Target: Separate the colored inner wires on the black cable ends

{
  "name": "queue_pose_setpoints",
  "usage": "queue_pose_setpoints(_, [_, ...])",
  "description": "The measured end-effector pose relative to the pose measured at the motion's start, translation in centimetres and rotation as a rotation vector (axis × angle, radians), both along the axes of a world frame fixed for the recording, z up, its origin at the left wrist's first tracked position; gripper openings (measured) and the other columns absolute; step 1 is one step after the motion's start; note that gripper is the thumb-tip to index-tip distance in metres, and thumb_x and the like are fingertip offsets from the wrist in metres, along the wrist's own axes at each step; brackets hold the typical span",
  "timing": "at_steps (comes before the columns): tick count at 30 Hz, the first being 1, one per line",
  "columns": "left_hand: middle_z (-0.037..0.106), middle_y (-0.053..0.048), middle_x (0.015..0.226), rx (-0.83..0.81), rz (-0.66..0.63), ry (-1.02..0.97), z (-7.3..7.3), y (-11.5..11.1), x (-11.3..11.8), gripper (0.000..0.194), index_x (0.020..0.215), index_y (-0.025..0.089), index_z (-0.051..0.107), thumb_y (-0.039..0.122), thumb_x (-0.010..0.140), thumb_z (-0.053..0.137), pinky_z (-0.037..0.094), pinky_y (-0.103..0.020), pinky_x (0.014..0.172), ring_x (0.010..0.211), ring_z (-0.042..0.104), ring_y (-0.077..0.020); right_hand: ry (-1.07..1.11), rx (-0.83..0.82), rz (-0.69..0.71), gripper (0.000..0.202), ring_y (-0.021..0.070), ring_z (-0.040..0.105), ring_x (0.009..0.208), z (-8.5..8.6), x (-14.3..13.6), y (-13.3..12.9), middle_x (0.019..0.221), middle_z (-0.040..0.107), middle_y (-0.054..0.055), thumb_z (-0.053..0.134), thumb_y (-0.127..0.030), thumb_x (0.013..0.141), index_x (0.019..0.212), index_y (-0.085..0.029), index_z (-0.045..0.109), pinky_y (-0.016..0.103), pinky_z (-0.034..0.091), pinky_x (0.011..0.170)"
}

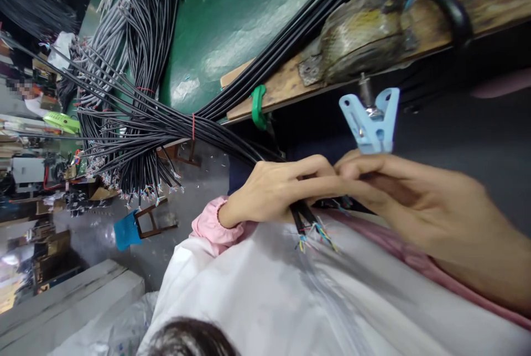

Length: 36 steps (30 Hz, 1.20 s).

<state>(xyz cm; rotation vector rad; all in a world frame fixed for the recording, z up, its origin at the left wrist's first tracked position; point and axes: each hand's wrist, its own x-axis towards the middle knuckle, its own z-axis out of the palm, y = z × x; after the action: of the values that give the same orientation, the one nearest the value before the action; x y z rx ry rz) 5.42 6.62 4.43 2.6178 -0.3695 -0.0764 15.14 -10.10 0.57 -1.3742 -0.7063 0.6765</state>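
Note:
Wrapped round a bundle of black cables [232, 137], my left hand [282, 187] is closed near the cables' end. Stripped ends [317, 236] with thin coloured wires stick out below it. My right hand [415, 201] meets the left fingertips; its fingers are bent together, and what they hold, if anything, is hidden. Just above the right fingers is a light blue clip [373, 124] on a metal tip. A red band [193, 126] circles the bundle further left.
A green table [215, 30] carries heaps of black and grey cables [149, 41]. Along its wooden edge [286, 82] are a green hook [259, 107] and a tape-wrapped device [360, 35]. A blue stool [128, 231] stands lower left. Another person [35, 103] is far left.

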Motion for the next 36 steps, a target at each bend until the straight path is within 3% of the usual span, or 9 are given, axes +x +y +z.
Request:
queue_pose_setpoints(6, [0.066, -0.001, 0.079, -0.164, -0.026, -0.209, -2.1, 0.2, -0.5, 0.044, 0.077, 0.019, 0.077, 0.028, 0.105, 0.044, 0.044, -0.013, 0.057, 0.061, 0.062, -0.0023, -0.505, -0.165, -0.424, 0.023, 0.0185, 0.064, 0.075, 0.6, -0.5, -0.5, 0.081, 0.066, 0.006, 0.054, -0.042, 0.101, 0.083, -0.028, 0.057, 0.034, 0.051, 0.064])
queue_pose_setpoints(10, [0.066, 0.0, 0.077, -0.14, 0.024, -0.186, -2.5, 0.0, -0.4, 0.047, 0.073, 0.02, 0.077, 0.032, 0.105, 0.045, 0.045, -0.013, 0.056, 0.059, 0.063, -0.0022, -0.492, -0.106, -0.334, 0.011, 0.0165, 0.067, 0.076, 1.4, -0.8, -0.9, 0.087, 0.07, 0.004, 0.058, -0.028, 0.099, 0.09, -0.032, 0.063, 0.033, 0.05, 0.062])
queue_pose_setpoints(13, [0.068, 0.0, 0.077, -0.134, 0.039, -0.179, -2.3, -0.2, -0.3, 0.053, 0.074, 0.019, 0.077, 0.034, 0.106, 0.039, 0.045, -0.013, 0.056, 0.056, 0.061, -0.001, -0.547, 0.028, -0.259, 0.015, 0.0142, 0.067, 0.073, 1.5, -0.8, -0.5, 0.088, 0.07, 0.001, 0.057, -0.021, 0.098, 0.093, -0.033, 0.064, 0.031, 0.051, 0.061])
queue_pose_setpoints(17, [0.072, -0.002, 0.08, -0.19, 0.112, -0.201, -1.5, -0.6, -0.2, 0.058, 0.092, 0.013, 0.077, 0.039, 0.109, 0.029, 0.05, -0.014, 0.061, 0.064, 0.067, -0.0035, -0.726, 0.074, -0.295, 0.021, 0.0143, 0.063, 0.072, 1.2, -0.7, -0.3, 0.081, 0.067, 0.0, 0.057, -0.01, 0.096, 0.09, -0.03, 0.058, 0.031, 0.052, 0.064])
queue_pose_setpoints(19, [0.073, -0.004, 0.082, -0.196, 0.144, -0.201, -1.1, -0.8, -0.1, 0.054, 0.103, 0.009, 0.075, 0.043, 0.108, 0.034, 0.053, -0.016, 0.064, 0.07, 0.071, -0.0069, -0.858, 0.017, -0.363, 0.022, 0.0159, 0.062, 0.076, 1.1, -0.5, -0.5, 0.082, 0.067, 0.001, 0.058, -0.008, 0.095, 0.091, -0.03, 0.057, 0.032, 0.053, 0.069])
queue_pose_setpoints(22, [0.074, -0.004, 0.081, -0.252, 0.126, -0.246, -0.8, -0.9, 0.1, 0.039, 0.101, 0.008, 0.074, 0.036, 0.106, 0.047, 0.053, -0.017, 0.063, 0.071, 0.071, -0.0082, -0.977, 0.014, -0.374, 0.022, 0.0165, 0.061, 0.075, 0.8, 0.2, -1.0, 0.08, 0.066, 0.0, 0.057, -0.008, 0.096, 0.091, -0.029, 0.056, 0.031, 0.053, 0.071])
queue_pose_setpoints(26, [0.071, -0.002, 0.075, -0.365, 0.145, -0.256, -1.0, -1.0, 0.4, 0.037, 0.091, 0.011, 0.075, 0.039, 0.103, 0.054, 0.051, -0.019, 0.059, 0.065, 0.067, -0.0087, -0.789, 0.077, -0.307, 0.017, 0.0158, 0.061, 0.072, -0.4, 1.8, -1.2, 0.08, 0.065, 0.0, 0.054, -0.023, 0.101, 0.086, -0.03, 0.059, 0.032, 0.047, 0.063])
queue_pose_setpoints(30, [0.068, 0.002, 0.066, -0.502, 0.178, -0.496, -0.9, -1.7, 1.3, 0.029, 0.078, 0.012, 0.07, 0.034, 0.098, 0.066, 0.044, -0.016, 0.051, 0.056, 0.06, -0.0048, -0.295, -0.07, -0.344, 0.03, 0.019, 0.063, 0.075, -1.1, 2.9, 0.0, 0.086, 0.067, 0.003, 0.051, -0.053, 0.101, 0.087, -0.032, 0.066, 0.036, 0.049, 0.067])
queue_pose_setpoints(36, [0.066, 0.004, 0.064, -0.544, 0.412, -0.688, -1.1, -3.0, 2.5, 0.033, 0.07, 0.014, 0.066, 0.038, 0.091, 0.073, 0.045, -0.017, 0.053, 0.053, 0.056, -0.0036, 0.391, 0.185, 0.096, 0.063, 0.0187, 0.062, 0.062, 0.2, 4.1, 4.6, 0.07, 0.064, 0.005, 0.061, -0.089, 0.076, 0.074, -0.026, 0.069, 0.034, 0.055, 0.056])
